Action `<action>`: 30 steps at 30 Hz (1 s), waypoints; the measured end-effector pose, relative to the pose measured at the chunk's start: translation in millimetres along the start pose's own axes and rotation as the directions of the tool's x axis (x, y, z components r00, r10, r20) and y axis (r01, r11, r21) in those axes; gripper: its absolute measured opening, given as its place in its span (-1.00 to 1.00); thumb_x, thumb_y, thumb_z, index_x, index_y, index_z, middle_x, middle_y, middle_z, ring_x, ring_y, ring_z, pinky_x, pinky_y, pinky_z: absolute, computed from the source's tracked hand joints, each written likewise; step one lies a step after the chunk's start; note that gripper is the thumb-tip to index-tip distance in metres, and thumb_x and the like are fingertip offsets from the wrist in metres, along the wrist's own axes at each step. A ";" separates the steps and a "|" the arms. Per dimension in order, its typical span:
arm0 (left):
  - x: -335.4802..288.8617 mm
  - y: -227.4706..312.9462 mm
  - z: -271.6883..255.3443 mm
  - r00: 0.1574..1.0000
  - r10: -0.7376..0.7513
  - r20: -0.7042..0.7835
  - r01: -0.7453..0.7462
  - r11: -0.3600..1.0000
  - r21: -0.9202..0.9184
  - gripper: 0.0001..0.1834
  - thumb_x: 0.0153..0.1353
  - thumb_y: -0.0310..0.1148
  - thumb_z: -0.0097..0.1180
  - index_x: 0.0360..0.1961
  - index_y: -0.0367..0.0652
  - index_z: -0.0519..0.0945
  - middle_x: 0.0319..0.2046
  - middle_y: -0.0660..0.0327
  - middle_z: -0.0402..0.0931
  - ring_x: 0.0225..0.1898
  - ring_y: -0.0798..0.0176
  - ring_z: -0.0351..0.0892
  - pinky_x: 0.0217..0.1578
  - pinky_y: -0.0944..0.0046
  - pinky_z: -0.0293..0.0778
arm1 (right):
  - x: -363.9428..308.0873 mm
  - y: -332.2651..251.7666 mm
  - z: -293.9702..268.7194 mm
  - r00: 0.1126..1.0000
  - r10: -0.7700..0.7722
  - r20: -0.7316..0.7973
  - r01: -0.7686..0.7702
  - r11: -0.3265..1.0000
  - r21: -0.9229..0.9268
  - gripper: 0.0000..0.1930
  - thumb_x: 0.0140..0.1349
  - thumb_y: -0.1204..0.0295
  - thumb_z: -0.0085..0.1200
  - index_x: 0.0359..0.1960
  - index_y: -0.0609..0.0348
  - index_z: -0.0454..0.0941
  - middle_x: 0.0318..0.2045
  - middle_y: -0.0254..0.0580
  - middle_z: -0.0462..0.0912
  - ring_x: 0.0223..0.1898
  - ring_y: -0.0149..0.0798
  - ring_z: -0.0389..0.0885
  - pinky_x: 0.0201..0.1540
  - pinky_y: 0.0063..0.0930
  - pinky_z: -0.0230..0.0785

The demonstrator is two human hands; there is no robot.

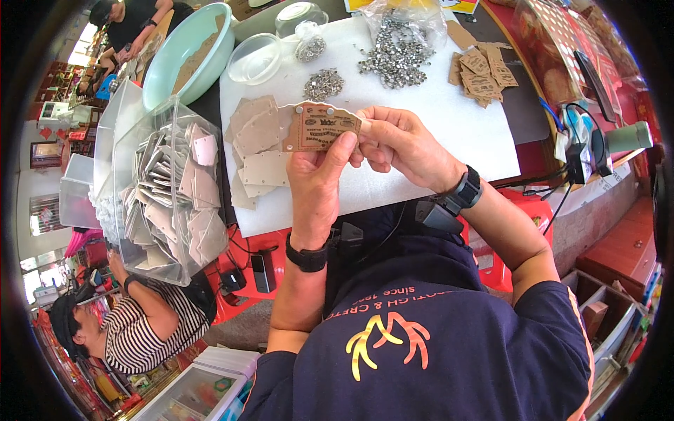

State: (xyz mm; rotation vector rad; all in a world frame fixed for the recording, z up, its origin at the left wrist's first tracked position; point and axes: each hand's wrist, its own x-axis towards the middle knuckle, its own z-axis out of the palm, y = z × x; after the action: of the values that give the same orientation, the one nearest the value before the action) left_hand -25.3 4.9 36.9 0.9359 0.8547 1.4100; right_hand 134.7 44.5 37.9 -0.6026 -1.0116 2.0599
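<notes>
A brown printed card [309,131] with a wavy edge and small metal studs along it is held up over the white foam sheet [421,168]. My left hand [316,186] is closed on its lower edge, thumb in front. At the card's right end the fingers of my right hand [406,144] are pinched together; whether a small stud is also between them is hidden. Just left of the card lie several overlapping grey-beige cards [256,133]. Beyond it sits a small heap of silver studs [324,84].
A plastic bag [404,24] spills a bigger heap of metal pieces [399,63]. Brown printed cards [483,78] are piled at far right. At left stand a clear box [184,263] of grey cards and a pale green basin [210,77]. Two other people [151,326] work at left.
</notes>
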 end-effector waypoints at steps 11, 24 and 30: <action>1.6 -2.1 -1.4 1.000 -0.027 0.013 0.027 0.999 0.021 -0.86 0.31 -0.42 0.13 -0.16 -0.22 0.59 -0.30 0.28 0.59 -0.36 0.40 0.49 -0.29 0.36 0.39 | -1.7 0.2 -6.5 0.999 -0.030 0.040 0.030 0.999 0.010 -0.75 0.43 0.26 -0.05 -0.16 0.22 0.48 -0.40 -0.25 0.58 -0.46 -0.56 0.44 -0.46 -0.64 0.34; 5.4 -8.2 2.4 0.997 0.077 -0.024 -0.075 0.994 0.083 -0.80 0.25 -0.51 0.20 -0.10 -0.26 0.57 -0.32 0.27 0.62 -0.39 0.45 0.52 -0.34 0.42 0.47 | -0.8 9.3 -7.1 0.985 -0.170 -0.026 0.164 0.973 -0.161 -0.69 0.46 0.17 -0.08 -0.21 0.21 0.48 -0.45 -0.30 0.55 -0.49 -0.58 0.39 -0.47 -0.67 0.27; 5.2 -7.7 4.6 0.993 0.096 -0.068 -0.084 0.983 0.162 -0.83 0.26 -0.50 0.19 -0.13 -0.26 0.58 -0.32 0.26 0.62 -0.39 0.44 0.53 -0.33 0.42 0.48 | -0.4 9.8 -8.6 0.992 -0.122 -0.034 0.114 0.977 -0.182 -0.68 0.47 0.15 -0.12 -0.23 0.17 0.47 -0.42 -0.31 0.55 -0.51 -0.60 0.32 -0.46 -0.68 0.23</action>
State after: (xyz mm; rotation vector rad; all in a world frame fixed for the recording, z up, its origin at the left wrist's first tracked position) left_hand -17.9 10.4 32.0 1.0591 1.0039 1.4785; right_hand 136.7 44.2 25.0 -0.6614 -1.1867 1.8569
